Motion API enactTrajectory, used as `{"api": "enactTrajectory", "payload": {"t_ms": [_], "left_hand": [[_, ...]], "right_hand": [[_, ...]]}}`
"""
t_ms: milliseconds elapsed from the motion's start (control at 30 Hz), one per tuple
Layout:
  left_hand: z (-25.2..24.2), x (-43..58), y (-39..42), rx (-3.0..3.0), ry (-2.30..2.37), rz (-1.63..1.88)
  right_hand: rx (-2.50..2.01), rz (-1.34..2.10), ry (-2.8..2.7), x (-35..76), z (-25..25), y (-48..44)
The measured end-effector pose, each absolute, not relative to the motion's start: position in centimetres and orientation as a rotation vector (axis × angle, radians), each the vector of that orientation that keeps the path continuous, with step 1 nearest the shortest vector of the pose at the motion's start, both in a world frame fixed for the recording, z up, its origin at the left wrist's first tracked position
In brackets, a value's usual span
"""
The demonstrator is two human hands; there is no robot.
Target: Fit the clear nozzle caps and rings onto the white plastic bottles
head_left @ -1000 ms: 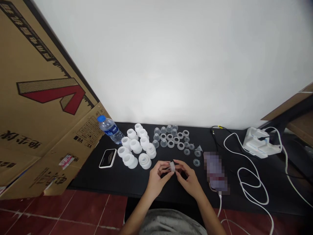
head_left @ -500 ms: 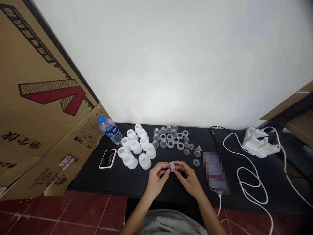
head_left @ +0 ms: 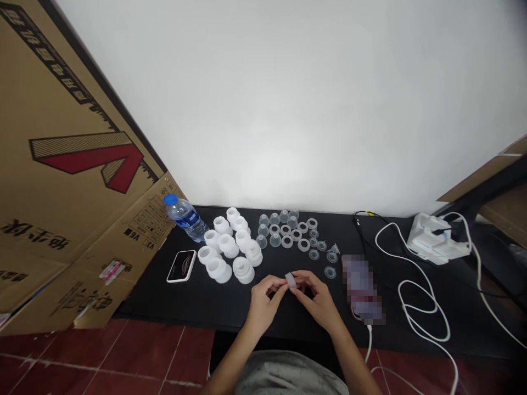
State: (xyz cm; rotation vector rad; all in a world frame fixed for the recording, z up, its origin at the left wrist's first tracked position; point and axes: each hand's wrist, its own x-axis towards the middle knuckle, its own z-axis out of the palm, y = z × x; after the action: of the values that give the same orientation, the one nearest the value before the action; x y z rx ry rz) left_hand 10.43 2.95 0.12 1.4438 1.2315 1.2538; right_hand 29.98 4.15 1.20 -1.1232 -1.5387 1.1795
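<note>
Log: we see translucent silicone ring [head_left: 290, 280] at mid-table — pinched between left hand [head_left: 263, 304] and right hand [head_left: 319, 302], both equally near, fingers closed on it from either side | long axis tilted, running away from us | black table [head_left: 144, 296] near edge just below wrists | white stepped plastic fitting [head_left: 244, 271] just left, small translucent disc [head_left: 330, 272] just right

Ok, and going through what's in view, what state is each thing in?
left hand, closed on the ring
right hand, closed on the ring
small translucent ring, held between both hands
water bottle, lying down, blue cap on
white cable, loosely looped
cardboard sheet, flattened, leaning
</note>
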Motion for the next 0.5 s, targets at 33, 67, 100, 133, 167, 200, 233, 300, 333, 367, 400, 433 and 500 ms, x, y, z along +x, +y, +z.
{"api": "enactTrajectory", "payload": {"t_ms": [33, 67, 100, 133, 167, 200, 233, 300, 333, 367, 400, 433, 500], "left_hand": [[0.13, 10.48, 2.93, 1.442, 1.236, 1.257], [0.12, 10.51, 2.91, 1.439, 1.241, 1.261], [0.10, 10.53, 2.89, 1.436, 1.244, 1.264], [0.08, 10.53, 2.87, 1.433, 1.247, 1.266], [0.07, 10.54, 2.85, 1.432, 1.248, 1.267], [0.06, 10.54, 2.83, 1.431, 1.249, 1.266], [0.07, 10.55, 2.82, 1.431, 1.250, 1.263], [0.09, 10.58, 2.79, 1.432, 1.256, 1.257], [0.10, 10.60, 2.77, 1.432, 1.259, 1.253], [0.10, 10.62, 2.75, 1.430, 1.263, 1.251], [0.10, 10.64, 2.72, 1.429, 1.268, 1.250], [0.08, 10.65, 2.69, 1.427, 1.274, 1.251], [0.01, 10.65, 2.65, 1.419, 1.282, 1.257]], "right_hand": [[-1.134, 1.152, -1.540, 29.95, 1.11, 4.17], [-1.144, 1.119, -1.542, 29.93, 1.07, 4.19], [-1.151, 1.088, -1.543, 29.91, 1.06, 4.23], [-1.155, 1.062, -1.545, 29.89, 1.08, 4.27], [-1.156, 1.043, -1.549, 29.87, 1.11, 4.32], [-1.156, 1.031, -1.553, 29.86, 1.14, 4.36], [-1.156, 1.027, -1.559, 29.85, 1.15, 4.39], [-1.157, 1.024, -1.569, 29.87, 1.06, 4.42], [-1.157, 1.022, -1.571, 29.90, 0.95, 4.42], [-1.157, 1.021, -1.571, 29.95, 0.81, 4.42], [-1.156, 1.021, -1.571, 30.00, 0.63, 4.41], [-1.154, 1.019, -1.570, 30.06, 0.45, 4.41], [-1.150, 1.014, -1.568, 30.17, 0.16, 4.44]]}}
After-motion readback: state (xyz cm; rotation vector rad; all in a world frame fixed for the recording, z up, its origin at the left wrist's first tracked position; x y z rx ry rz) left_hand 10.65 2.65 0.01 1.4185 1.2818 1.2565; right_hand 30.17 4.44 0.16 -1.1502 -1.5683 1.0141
